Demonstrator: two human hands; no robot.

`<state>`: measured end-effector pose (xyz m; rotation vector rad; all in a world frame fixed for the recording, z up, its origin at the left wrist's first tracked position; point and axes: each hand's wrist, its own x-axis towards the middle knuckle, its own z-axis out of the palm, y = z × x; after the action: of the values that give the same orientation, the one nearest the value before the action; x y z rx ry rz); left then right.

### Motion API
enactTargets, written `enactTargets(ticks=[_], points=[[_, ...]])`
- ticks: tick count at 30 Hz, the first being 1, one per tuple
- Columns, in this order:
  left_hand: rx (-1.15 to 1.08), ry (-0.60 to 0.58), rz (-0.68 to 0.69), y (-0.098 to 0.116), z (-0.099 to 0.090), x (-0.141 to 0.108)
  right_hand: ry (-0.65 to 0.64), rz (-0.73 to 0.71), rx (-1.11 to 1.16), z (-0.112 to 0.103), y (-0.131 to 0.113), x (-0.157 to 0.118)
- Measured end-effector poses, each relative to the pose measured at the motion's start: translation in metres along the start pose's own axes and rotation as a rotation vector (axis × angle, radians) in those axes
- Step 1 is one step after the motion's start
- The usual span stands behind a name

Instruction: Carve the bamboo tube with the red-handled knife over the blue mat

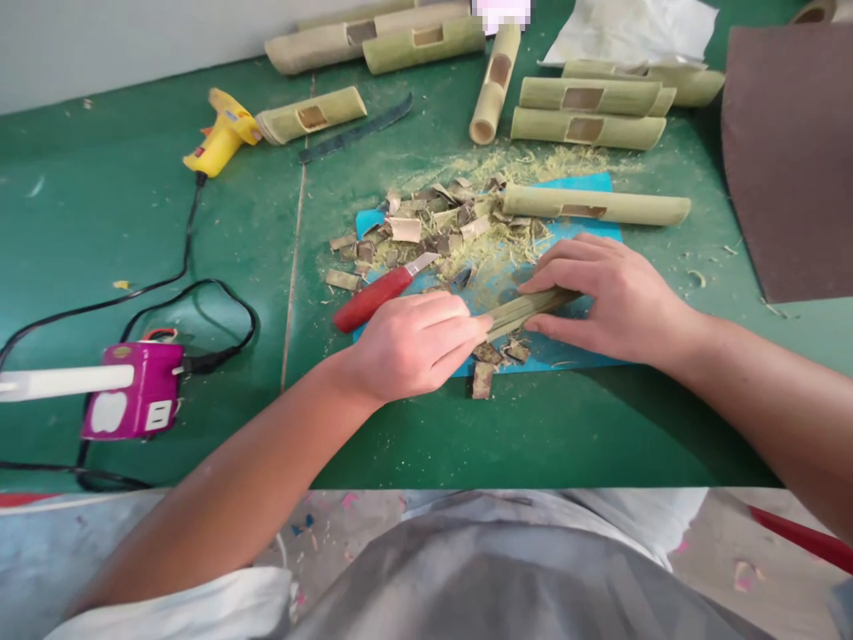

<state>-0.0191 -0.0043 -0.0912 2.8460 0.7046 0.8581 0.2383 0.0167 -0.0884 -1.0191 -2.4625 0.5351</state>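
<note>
A thin bundle of greenish bamboo strips (523, 311) lies between my two hands over the blue sheet (566, 348). My left hand (426, 342) pinches its left end, fingers closed. The thumb and fingers of my right hand (603, 289) close round its right part. Left of the bundle, a red-handled knife (373, 300) rests with its blade pointing to the upper right. Bamboo chips and shavings (453, 222) are heaped behind the knife. A long bamboo tube with a cut opening (640, 208) lies behind my right hand.
More cut bamboo tubes (586, 131) lie along the back of the green table (219, 311). A yellow tool (227, 138), a dark blade (356, 127) and a purple power socket (133, 391) with black cables are at left. Brown material (790, 169) covers the right side.
</note>
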Motion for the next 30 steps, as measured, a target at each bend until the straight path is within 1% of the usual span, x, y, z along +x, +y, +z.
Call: enactTargets(ticks=[2,6,11,14,16,19,21,25,30], points=[[-0.014,-0.011,-0.011,-0.0003,0.0009,0.0016,0.000,0.004,-0.001,0.0000,0.0001,-0.0002],[-0.014,-0.025,0.024,-0.0008,0.0004,0.0019,-0.001,0.000,-0.006,-0.0002,0.0002,-0.0002],[-0.077,-0.044,-0.045,-0.0022,0.0005,0.0007,-0.012,0.004,-0.018,-0.0010,-0.0003,0.0001],[-0.046,-0.065,-0.019,-0.0024,-0.0010,-0.0013,-0.005,0.000,-0.015,-0.0011,0.0000,-0.0001],[-0.028,-0.050,-0.002,-0.0021,-0.0019,-0.0025,0.000,-0.010,-0.010,-0.0008,0.0005,-0.0004],[-0.032,-0.031,-0.013,-0.0013,-0.0014,-0.0012,-0.003,-0.006,-0.012,-0.0004,0.0012,-0.0008],[-0.022,-0.041,-0.012,-0.0008,-0.0011,0.0011,-0.005,0.003,-0.014,-0.0002,0.0014,-0.0008],[0.010,-0.047,0.032,-0.0008,-0.0028,0.0029,-0.012,0.008,-0.006,-0.0004,0.0009,-0.0003],[-0.005,-0.047,-0.012,-0.0008,-0.0017,0.0034,-0.016,0.024,-0.002,-0.0007,0.0009,-0.0002]])
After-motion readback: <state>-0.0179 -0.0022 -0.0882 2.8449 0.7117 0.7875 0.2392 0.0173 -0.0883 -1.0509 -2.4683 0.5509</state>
